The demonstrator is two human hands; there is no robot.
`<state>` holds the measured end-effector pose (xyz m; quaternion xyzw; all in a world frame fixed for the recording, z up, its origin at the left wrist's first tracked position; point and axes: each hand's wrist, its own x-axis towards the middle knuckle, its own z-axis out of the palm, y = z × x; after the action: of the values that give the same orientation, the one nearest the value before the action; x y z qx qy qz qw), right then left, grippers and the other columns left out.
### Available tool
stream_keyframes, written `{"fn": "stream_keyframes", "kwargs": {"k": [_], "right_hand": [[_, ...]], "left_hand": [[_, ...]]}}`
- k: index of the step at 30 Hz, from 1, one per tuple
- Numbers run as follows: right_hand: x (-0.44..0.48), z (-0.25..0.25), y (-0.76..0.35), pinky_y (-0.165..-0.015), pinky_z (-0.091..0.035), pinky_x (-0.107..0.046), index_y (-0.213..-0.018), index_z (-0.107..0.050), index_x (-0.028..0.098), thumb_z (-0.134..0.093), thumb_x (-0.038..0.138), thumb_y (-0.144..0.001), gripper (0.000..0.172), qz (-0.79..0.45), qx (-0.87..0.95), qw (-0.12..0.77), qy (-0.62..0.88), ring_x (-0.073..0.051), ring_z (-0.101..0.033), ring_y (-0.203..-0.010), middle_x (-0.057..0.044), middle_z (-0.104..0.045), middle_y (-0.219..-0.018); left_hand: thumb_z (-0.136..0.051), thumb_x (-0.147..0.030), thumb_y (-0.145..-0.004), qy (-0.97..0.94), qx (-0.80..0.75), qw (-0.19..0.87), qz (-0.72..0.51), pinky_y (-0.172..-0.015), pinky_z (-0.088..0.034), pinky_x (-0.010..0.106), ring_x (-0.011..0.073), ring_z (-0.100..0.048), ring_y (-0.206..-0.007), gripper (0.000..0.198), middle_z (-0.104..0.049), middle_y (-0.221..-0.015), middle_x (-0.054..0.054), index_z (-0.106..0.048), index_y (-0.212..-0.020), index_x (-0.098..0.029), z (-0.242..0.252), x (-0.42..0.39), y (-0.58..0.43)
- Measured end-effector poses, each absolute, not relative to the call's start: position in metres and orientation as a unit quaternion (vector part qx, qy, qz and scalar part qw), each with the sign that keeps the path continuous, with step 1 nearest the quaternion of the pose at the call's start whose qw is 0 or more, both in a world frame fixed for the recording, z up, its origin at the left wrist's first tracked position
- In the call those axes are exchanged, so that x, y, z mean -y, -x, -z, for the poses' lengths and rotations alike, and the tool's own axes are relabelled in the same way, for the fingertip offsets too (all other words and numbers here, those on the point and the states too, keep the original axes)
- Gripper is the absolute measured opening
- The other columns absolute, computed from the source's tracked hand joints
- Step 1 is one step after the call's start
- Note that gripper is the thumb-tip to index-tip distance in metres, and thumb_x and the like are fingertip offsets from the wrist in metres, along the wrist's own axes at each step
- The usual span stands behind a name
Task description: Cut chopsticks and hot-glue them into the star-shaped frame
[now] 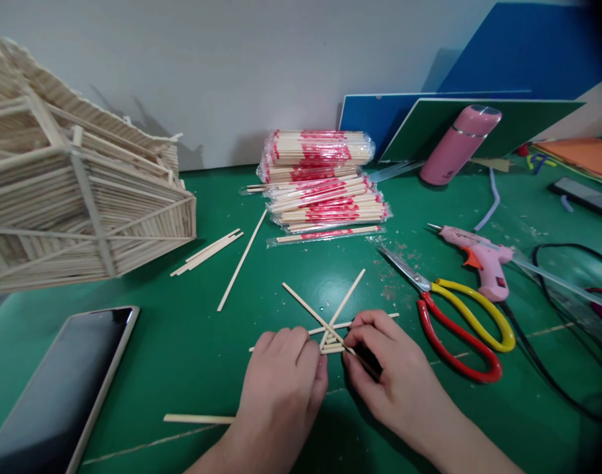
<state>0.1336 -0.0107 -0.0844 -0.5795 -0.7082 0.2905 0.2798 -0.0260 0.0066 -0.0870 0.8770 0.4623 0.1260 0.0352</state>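
A small frame of crossed wooden chopsticks (348, 299) lies on the table in front of me, with shorter pieces laid side by side at the crossing. My left hand (284, 388) is closed over the frame's left side, and its fingertips are mostly hidden. At the right end of the short pieces, my right hand (392, 368) pinches the frame between thumb and fingers. A loose chopstick (197, 419) partly passes behind my left wrist. Right of my right hand rest scissors (459, 322) with one red and one yellow handle, blades apart.
A chopstick model (88, 197) stands at the left, behind a phone (64, 388). Wrapped chopstick bundles (325, 178) are stacked at the back, near loose sticks (209, 251). A pink glue gun (479, 260) with a black cable and a pink bottle (459, 145) are at the right.
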Motion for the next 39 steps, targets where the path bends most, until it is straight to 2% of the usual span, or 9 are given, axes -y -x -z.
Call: {"fn": "stream_keyframes", "kwargs": {"k": [39], "right_hand": [[0.0117, 0.0877, -0.1343, -0.073, -0.043, -0.03, -0.081, -0.052, 0.019, -0.046, 0.009, -0.073, 0.014, -0.302, 0.701, 0.286, 0.579, -0.015, -0.049, -0.08, -0.003, -0.047, -0.09]], "left_hand": [[-0.041, -0.015, -0.078, -0.876, -0.454, 0.048, -0.152, -0.056, -0.034, 0.031, 0.0168, -0.044, -0.059, 0.02, -0.049, -0.062, 0.003, -0.051, -0.062, -0.017, 0.0878, -0.0066, 0.0271]]}}
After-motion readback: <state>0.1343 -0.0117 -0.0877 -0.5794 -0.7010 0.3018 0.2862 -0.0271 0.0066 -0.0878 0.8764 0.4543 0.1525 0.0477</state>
